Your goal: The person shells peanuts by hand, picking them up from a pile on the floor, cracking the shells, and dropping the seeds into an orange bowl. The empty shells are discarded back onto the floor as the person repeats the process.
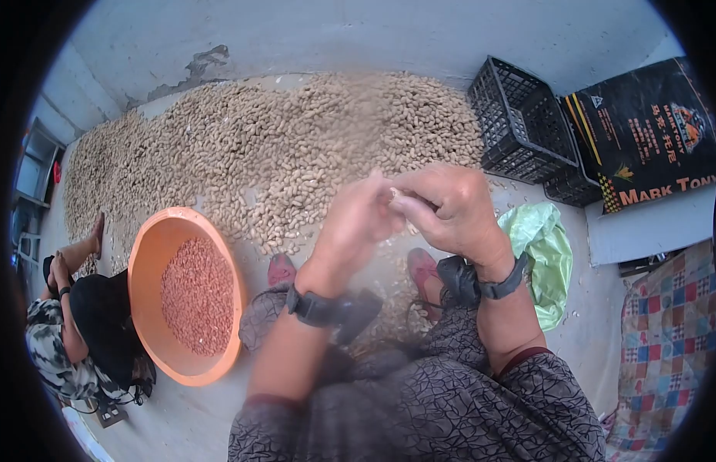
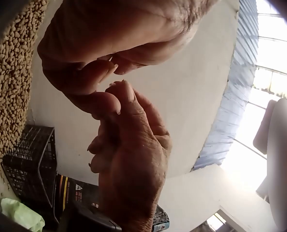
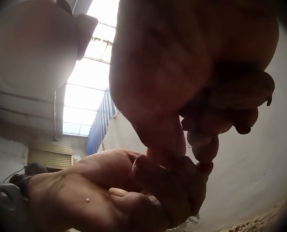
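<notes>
In the head view both hands meet in front of the body, fingertip to fingertip. My right hand pinches a small pale piece of peanut between thumb and finger. The left hand is blurred there; the left wrist view shows its fingers curled close to the right thumb tip. From the right wrist view, the left hand lies under the right fingertips, with its fingers bent inward. Most of what the left fingers enclose is hidden, and I cannot tell its full shape.
A wide heap of unshelled peanuts spreads along the wall. To the left stands an orange basin with red kernels, beside another seated person. Black crates, a black sack and a green bag are on the right.
</notes>
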{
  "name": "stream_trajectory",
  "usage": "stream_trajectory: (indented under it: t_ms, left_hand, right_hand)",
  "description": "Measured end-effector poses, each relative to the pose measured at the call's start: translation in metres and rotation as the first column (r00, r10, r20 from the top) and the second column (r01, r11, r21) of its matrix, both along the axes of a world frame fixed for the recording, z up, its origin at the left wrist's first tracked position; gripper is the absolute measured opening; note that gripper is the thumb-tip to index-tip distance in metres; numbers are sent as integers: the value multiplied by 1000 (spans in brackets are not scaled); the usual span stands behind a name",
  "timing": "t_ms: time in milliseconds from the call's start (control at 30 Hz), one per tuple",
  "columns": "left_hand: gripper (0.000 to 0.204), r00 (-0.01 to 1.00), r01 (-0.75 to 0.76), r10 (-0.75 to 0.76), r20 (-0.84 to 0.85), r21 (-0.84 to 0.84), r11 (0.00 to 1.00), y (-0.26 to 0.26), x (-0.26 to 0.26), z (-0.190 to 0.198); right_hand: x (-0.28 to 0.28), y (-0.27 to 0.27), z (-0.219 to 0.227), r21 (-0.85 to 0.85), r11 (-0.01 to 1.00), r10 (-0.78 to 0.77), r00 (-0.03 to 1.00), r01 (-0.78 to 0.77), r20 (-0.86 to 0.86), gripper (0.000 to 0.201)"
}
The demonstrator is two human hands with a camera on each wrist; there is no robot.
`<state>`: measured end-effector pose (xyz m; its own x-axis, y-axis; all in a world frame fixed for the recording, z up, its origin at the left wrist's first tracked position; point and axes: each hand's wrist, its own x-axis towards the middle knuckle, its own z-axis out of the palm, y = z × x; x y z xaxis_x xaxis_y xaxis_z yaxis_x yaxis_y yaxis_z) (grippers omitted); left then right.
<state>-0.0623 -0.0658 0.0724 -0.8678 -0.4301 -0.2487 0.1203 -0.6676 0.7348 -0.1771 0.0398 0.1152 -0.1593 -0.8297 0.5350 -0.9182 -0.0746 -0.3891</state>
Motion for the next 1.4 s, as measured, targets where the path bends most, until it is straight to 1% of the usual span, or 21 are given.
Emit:
stream_trajectory:
  t_ms: [167,233,267,333,367,467,500,567,600,667,733,800,867,933,967,1033,1067,1133,1300,1367,1400]
  left_hand:
    - [33,998,-46,48,31,-42,998,-6,1,-9]
    - [29,990,-131,133,49,-44,990,-13,2,-9]
    - [29,990,-128,130,49,-44,991,-15,4,-8]
    - [25,995,-88,83,-57,-99,991,-16,7,-1]
    - [25,995,-81,76,-57,-97,992,-14,7,4]
    - [21,995,-34,18,-98,-172,984,-7,9,17]
    - [21,996,11,-31,-86,-225,974,-6,9,17]
    - [22,994,57,-80,-74,-280,958,-2,8,18]
    - [22,997,20,-45,-63,-351,936,3,5,19]
    - [22,998,-15,-10,-56,-422,907,10,2,20]
    - [22,994,-108,108,-33,-563,820,13,-1,17]
    - [21,989,-140,144,-38,-559,817,16,-5,12]
    - [20,983,-173,180,-42,-554,814,15,-7,6]
    - [20,997,-79,83,-9,-403,912,11,-9,4]
    - [20,996,-80,84,-9,-403,912,10,-6,5]
    - [19,998,64,-62,16,-268,961,7,0,15]
    - [19,998,64,-62,16,-268,961,7,0,14]
    - [19,994,60,-65,-92,-57,997,6,-1,12]
    - [18,987,57,-62,-148,-44,997,7,2,14]
    - [18,987,51,-56,-153,-37,998,6,2,14]
    - [18,981,72,-77,-177,-36,997,6,2,16]
  right_hand:
    - [0,0,-3,6,1000,-24,1000,24,-18,13]
    - [-3,2,-2,70,997,-70,889,43,452,17]
    - [-4,2,2,70,997,-73,889,46,452,17]
    - [-6,5,9,300,954,-246,557,-7,793,21]
    - [-8,6,8,302,953,-251,555,0,793,21]
    - [-15,6,9,140,989,-127,242,-39,962,21]
    - [-15,6,7,141,989,-127,244,-37,961,21]
    - [-14,2,1,11,1000,-11,47,6,999,20]
    - [-14,1,-2,9,1000,-9,49,8,999,20]
    - [-11,-2,-6,-7,998,12,-66,69,998,18]
    - [-7,-4,-12,-7,996,9,-23,88,1000,20]
    - [0,-6,-15,-8,994,6,19,107,1000,22]
    - [8,-10,-15,10,984,-41,171,177,984,23]
    - [16,-13,-10,23,976,-74,232,218,970,22]
    - [20,-14,-6,32,965,-110,291,260,950,22]
    - [26,-12,0,6,967,-87,309,254,947,21]
    - [27,-12,2,-19,969,-65,328,248,943,20]
    - [28,-12,3,-23,970,-64,347,240,936,19]
    - [26,-9,-1,-14,980,-75,430,200,900,19]
    - [22,-9,-6,-19,987,-74,564,158,822,20]
    - [23,-9,-5,-20,987,-74,564,158,823,20]
